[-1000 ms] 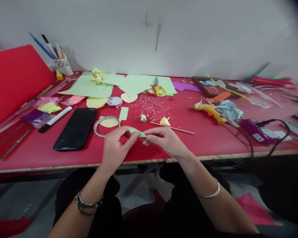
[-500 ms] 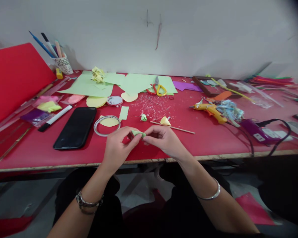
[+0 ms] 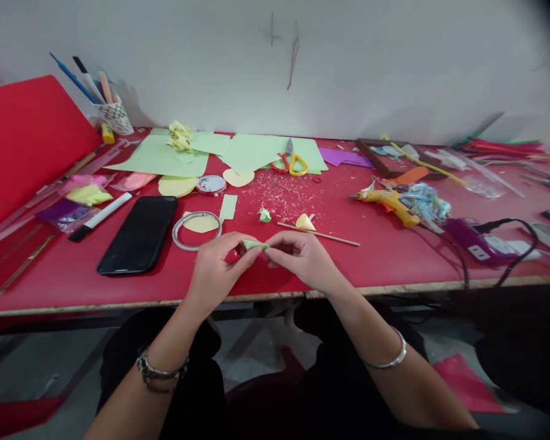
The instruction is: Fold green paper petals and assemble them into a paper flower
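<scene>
Low at the centre of the frame, above the red desk, the left hand and right hand pinch a small green paper piece between fingertips, each grip clamped on one end. Since a second ago the piece looks shorter and tighter, hands drawn closer; a wooden stick lies just beyond.

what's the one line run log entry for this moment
left hand: pinching green paper piece | right hand: pinching same piece | place: above red table front edge | near: wooden stick, phone
</scene>
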Available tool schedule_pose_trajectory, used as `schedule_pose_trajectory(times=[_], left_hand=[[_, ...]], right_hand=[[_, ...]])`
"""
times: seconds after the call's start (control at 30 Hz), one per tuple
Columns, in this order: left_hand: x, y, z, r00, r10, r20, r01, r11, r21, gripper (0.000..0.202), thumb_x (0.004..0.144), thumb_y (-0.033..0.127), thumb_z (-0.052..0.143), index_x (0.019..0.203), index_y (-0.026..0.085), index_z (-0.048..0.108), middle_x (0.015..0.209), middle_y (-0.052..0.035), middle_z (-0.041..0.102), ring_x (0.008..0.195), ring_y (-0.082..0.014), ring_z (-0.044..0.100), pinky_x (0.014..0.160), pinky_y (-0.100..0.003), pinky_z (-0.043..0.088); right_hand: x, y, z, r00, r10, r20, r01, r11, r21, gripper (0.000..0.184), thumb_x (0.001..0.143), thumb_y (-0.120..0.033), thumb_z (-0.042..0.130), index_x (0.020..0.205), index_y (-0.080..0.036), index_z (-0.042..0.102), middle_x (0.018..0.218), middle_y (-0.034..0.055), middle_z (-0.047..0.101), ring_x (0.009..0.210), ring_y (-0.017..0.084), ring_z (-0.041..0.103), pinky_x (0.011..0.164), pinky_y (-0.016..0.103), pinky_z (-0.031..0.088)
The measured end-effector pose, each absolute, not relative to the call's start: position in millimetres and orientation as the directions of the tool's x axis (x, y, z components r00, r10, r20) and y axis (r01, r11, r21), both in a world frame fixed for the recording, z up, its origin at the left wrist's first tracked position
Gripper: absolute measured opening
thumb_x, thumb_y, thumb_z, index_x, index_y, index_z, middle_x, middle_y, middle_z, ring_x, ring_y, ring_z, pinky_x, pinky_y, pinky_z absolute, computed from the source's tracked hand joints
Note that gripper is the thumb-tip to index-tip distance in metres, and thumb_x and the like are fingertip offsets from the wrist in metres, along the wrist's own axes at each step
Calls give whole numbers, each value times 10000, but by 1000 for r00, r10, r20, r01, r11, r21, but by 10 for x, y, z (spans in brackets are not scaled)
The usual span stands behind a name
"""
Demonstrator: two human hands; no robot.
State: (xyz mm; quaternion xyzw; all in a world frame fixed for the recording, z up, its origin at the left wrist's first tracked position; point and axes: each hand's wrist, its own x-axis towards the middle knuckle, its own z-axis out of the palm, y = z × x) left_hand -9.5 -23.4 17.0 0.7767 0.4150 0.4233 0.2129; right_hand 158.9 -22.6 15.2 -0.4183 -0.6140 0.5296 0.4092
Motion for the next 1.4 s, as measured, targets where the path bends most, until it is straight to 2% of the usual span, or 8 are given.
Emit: schedule_pose_trajectory(times=[0.1,0.27,0.57,0.8,0.93,1.03,1.23,1.4], left_hand=[[-120,-220,163,314,832,457,457,-555,695,169,800,316,565,756,166,628,676,-2,641,614,-115,562,575,-204,425],[-132,-221,147,361,835,415,384,-539,750,201,801,335,556,882,166,630,797,-27,679,691,-133,608,619,-205,455],[-106,-253,143,339,887,312,315,-420,851,268,817,301,540,1058,188,569,695,7,640,518,-90,575,514,-181,458],[-132,-238,151,347,886,307,206,-392,897,168,809,276,549,934,178,603,592,25,597,497,-84,566,497,-175,453],[-170,-208,152,295,901,319,174,-378,909,206,819,326,536,930,165,600,564,24,581,494,-87,564,515,-191,458],[-191,-190,155,278,906,318,92,-355,930,217,817,346,540,922,163,589,608,11,604,481,-82,558,518,-202,467],[-200,-182,171,316,919,237,2,-251,968,229,791,339,585,940,165,575,459,56,554,345,-70,493,392,-178,418],[-205,-161,174,313,928,200,-51,-193,980,256,797,357,567,936,141,576,511,41,591,351,-70,526,418,-180,428]], right_hand=[[1578,-229,152,-312,949,52,98,87,-991,76,732,-233,580,740,-160,599,643,-14,612,590,86,582,605,221,480],[1562,-229,137,-312,946,84,123,128,-984,70,747,-214,542,723,-160,579,609,-22,586,570,81,566,593,211,464],[1582,-216,86,-286,948,137,198,199,-960,82,747,-197,496,676,-173,529,599,-31,547,555,82,529,554,206,434],[1631,-221,166,-345,934,98,172,165,-971,140,786,-262,496,727,-166,580,637,-4,585,599,97,563,604,237,467],[1735,-140,192,-263,956,131,250,199,-948,176,802,-302,492,761,-160,588,677,16,603,604,105,563,604,253,467],[1781,1,187,-236,955,182,434,271,-859,164,793,-280,512,880,-166,591,796,37,621,676,124,572,652,269,461],[1618,362,202,-320,927,195,808,374,-455,282,815,-291,504,1065,-174,565,1021,101,594,825,185,562,729,303,417],[1497,580,142,-276,948,157,899,312,-308,187,809,-251,496,931,-165,608,931,103,615,817,197,566,700,282,401]])
